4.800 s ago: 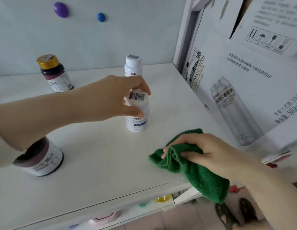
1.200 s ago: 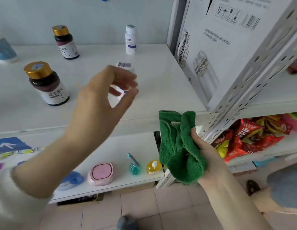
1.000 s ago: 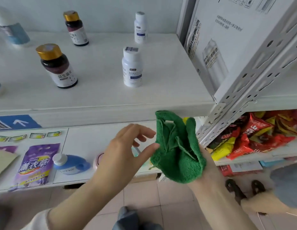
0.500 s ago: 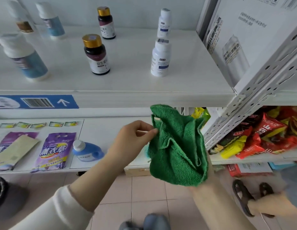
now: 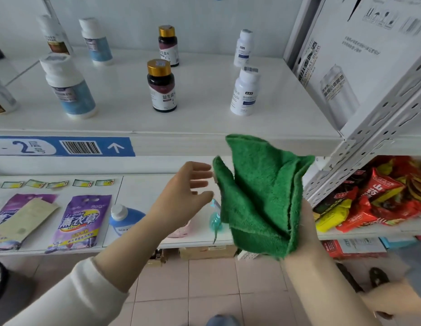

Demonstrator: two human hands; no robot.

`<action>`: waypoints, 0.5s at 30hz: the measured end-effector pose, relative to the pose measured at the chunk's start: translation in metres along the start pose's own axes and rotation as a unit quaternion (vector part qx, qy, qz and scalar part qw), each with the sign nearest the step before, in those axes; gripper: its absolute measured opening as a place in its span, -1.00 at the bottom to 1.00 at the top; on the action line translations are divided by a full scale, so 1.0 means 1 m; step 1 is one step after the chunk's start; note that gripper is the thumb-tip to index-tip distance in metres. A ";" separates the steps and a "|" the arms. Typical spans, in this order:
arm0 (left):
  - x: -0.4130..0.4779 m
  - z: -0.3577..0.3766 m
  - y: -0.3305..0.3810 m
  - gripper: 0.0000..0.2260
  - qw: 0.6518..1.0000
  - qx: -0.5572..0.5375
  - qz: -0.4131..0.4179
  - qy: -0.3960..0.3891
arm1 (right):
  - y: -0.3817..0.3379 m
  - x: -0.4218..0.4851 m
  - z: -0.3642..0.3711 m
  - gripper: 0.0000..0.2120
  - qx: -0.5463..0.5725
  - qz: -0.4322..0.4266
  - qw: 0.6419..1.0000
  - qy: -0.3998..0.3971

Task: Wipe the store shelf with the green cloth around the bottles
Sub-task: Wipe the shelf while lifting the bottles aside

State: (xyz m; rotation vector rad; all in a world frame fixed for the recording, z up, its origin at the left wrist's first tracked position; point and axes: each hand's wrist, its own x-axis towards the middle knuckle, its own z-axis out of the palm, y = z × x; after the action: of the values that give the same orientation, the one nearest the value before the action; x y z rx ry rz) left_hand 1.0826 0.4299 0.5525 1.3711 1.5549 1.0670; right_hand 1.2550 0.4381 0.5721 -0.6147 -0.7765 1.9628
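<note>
Two hands are raised before the shelf (image 5: 204, 114), below its edge. The right hand (image 5: 307, 222) holds the cloth (image 5: 258, 196) bunched upright, its grip hidden behind the folds. The left hand (image 5: 186, 191) is spread wide and empty, fingertips just beside the cloth.

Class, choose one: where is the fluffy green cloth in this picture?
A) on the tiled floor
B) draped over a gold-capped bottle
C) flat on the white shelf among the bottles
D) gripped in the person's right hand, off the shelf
D: the right hand grips the bunched fluffy green cloth in front of the white shelf, not on it, with the open left hand beside it.
</note>
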 end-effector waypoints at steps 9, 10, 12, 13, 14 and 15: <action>-0.029 0.017 0.036 -0.62 0.965 0.117 0.231 -0.031 | -0.004 0.017 -0.012 -0.60 0.051 -0.059 0.992 0.100; -0.032 0.022 0.036 -0.64 0.961 0.125 0.243 -0.029 | -0.003 0.017 -0.011 -0.59 0.055 -0.062 0.992 0.096; -0.037 0.030 0.034 -0.67 0.959 0.129 0.254 -0.011 | -0.005 0.016 -0.012 -0.59 0.069 -0.066 0.993 0.075; -0.039 0.034 0.032 -0.68 0.959 0.128 0.254 -0.002 | -0.006 0.016 -0.013 -0.59 0.072 -0.068 0.993 0.067; -0.040 0.037 0.031 -0.70 0.960 0.125 0.252 0.003 | -0.006 0.016 -0.012 -0.59 0.069 -0.067 0.993 0.062; -0.040 0.039 0.031 -0.74 0.961 0.119 0.249 0.005 | -0.006 0.016 -0.014 -0.60 0.063 -0.063 0.994 0.059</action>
State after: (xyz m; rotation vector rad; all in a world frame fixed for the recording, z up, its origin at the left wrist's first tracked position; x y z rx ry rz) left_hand 1.1335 0.3956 0.5693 1.9969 1.4093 1.2038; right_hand 1.2604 0.4580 0.5653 -0.5862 -0.5980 1.8279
